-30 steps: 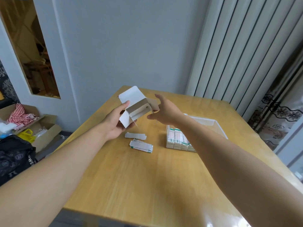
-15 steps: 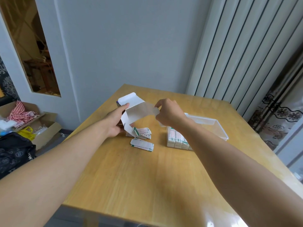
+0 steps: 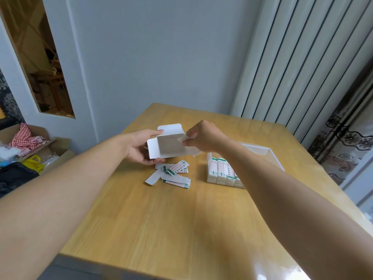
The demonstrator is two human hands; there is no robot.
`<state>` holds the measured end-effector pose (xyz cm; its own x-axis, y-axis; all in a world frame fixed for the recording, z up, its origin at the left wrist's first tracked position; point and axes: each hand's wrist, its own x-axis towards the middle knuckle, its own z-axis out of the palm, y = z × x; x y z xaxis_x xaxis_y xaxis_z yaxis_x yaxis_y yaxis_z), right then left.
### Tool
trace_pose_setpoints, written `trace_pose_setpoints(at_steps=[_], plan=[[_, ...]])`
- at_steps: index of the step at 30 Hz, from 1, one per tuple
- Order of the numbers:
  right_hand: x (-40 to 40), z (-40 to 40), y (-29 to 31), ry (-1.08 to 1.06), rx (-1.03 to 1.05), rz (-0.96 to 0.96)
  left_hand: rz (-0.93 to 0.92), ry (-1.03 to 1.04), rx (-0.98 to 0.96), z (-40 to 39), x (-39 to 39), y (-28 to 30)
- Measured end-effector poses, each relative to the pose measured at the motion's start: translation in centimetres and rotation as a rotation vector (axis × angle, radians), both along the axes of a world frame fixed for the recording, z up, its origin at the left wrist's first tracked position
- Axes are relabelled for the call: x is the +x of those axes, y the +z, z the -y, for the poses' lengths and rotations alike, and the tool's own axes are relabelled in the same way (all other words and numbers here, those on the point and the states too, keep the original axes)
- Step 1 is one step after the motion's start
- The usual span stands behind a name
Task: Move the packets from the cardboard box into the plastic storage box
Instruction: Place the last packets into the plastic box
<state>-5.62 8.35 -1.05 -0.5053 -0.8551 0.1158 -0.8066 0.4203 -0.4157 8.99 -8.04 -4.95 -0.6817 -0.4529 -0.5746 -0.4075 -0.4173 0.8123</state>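
Observation:
My left hand (image 3: 139, 146) grips a small white cardboard box (image 3: 170, 147) held above the wooden table (image 3: 171, 219), its open mouth facing me and its flaps spread. My right hand (image 3: 203, 136) pinches the box's right flap. The inside of the box looks grey and bare. Several white-and-green packets (image 3: 173, 173) lie loose in a heap on the table just below the box. To the right stands a clear plastic storage box (image 3: 268, 152) with rows of packets (image 3: 221, 172) stacked upright at its near end; my right forearm hides part of it.
The table's far edge meets a grey wall, with a ribbed white panel and a dark patterned curtain (image 3: 343, 142) to the right. On the floor to the left are open cardboard cartons (image 3: 50, 146) with cloth, a yellow bag and a black bag (image 3: 14, 176).
The box has been turned so its open mouth faces me, and more packets have dropped out onto the heap on the table. My right hand has moved from the box's side to its flap.

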Motion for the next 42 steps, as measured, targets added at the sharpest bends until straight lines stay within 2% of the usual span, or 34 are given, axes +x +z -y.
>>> trace_pose_setpoints(at_steps=[3, 5, 9, 12, 16, 18, 21, 25, 27, 33, 37, 42], plan=[[-0.8, 0.9, 0.1, -0.05, -0.037, 0.067, -0.035, -0.032, -0.008, 0.6, 0.0, 1.0], [-1.6, 1.4, 0.5, -0.109, -0.084, 0.126, -0.068, -0.03, -0.084, 0.6, -0.1, 1.4], [-3.0, 2.9, 0.8, -0.169, -0.031, 0.187, -0.051, 0.106, -0.453, 0.0, -1.5, 0.1], [-3.0, 3.7, 1.2, -0.188, -0.002, 0.143, -0.08, 0.222, -0.622, -0.7, -2.6, -0.4], [-1.2, 3.6, 2.1, -0.097, -0.204, -0.055, -0.123, 0.237, -0.658, -0.4, -3.5, -0.1], [0.9, 3.1, 1.4, 0.058, -0.091, -0.173, -0.11, 0.205, -0.655, -0.1, -3.6, -0.3], [3.4, 2.5, -1.6, 0.192, 0.26, -0.369, -0.093, 0.19, -0.656, -0.3, -3.1, -0.6], [3.3, 2.3, -4.6, 0.275, 0.561, -0.309, 0.006, 0.259, -0.732, 0.2, -1.7, -2.0], [2.8, 2.6, -4.5, 0.296, 0.668, -0.303, 0.051, 0.14, -0.84, 1.0, -0.6, -2.8], [3.0, 3.2, -4.3, 0.272, 0.738, -0.348, 0.257, -0.523, -0.962, 0.2, 0.9, -3.3], [3.5, 3.3, -4.0, 0.243, 0.751, -0.347, 0.301, -0.643, -1.001, -0.4, 0.3, -3.0], [4.1, 1.7, -3.7, 0.249, 0.708, -0.332, 0.245, -0.639, -0.966, -0.6, 0.6, -3.2]])
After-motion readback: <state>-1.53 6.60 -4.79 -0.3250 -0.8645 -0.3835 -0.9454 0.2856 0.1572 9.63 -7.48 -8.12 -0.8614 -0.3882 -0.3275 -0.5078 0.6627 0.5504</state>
